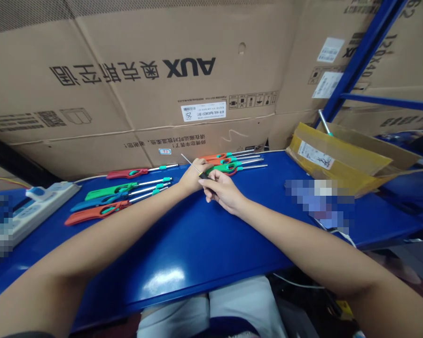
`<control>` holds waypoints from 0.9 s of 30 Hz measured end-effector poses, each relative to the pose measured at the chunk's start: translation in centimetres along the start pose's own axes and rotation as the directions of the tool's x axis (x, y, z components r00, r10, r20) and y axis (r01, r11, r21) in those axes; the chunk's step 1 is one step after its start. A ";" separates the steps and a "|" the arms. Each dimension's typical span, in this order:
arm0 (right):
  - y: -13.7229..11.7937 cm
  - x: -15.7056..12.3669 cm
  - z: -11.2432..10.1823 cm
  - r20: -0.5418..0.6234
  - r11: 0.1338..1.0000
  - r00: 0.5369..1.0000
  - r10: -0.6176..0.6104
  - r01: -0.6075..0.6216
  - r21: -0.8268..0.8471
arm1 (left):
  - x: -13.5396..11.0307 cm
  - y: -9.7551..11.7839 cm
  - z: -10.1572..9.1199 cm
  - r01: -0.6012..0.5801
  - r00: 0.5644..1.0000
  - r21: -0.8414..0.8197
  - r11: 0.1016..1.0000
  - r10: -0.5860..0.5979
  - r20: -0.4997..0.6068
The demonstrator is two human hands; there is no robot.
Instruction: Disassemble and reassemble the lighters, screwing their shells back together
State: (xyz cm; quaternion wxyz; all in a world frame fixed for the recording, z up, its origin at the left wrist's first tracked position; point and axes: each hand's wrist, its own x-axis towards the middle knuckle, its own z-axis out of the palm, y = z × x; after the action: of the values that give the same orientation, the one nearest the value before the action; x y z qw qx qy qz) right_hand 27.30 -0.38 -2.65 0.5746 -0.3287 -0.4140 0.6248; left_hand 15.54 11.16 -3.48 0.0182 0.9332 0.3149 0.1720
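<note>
Forearms extend, right hand gripping screwdriver; carton holds metal tube.

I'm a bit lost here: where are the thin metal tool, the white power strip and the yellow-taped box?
Thin metal tool point(203, 176): head view, on its dark handle.
White power strip point(45, 205): head view, on its top face.
Yellow-taped box point(348, 164): head view, on its front wall.
</note>
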 end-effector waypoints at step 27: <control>-1.5 -0.5 -2.1 0.045 0.185 0.998 -0.036 0.051 -0.981 | -11.7 -4.7 -10.1 0.255 0.960 -0.009 0.967 -0.254 -0.117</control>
State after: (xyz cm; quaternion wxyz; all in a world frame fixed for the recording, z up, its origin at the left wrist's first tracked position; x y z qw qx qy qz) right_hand 29.94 -0.63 -2.28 0.2482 -0.6040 -0.7298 0.2027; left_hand 0.79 7.26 1.70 0.0190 0.8735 0.4331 0.2216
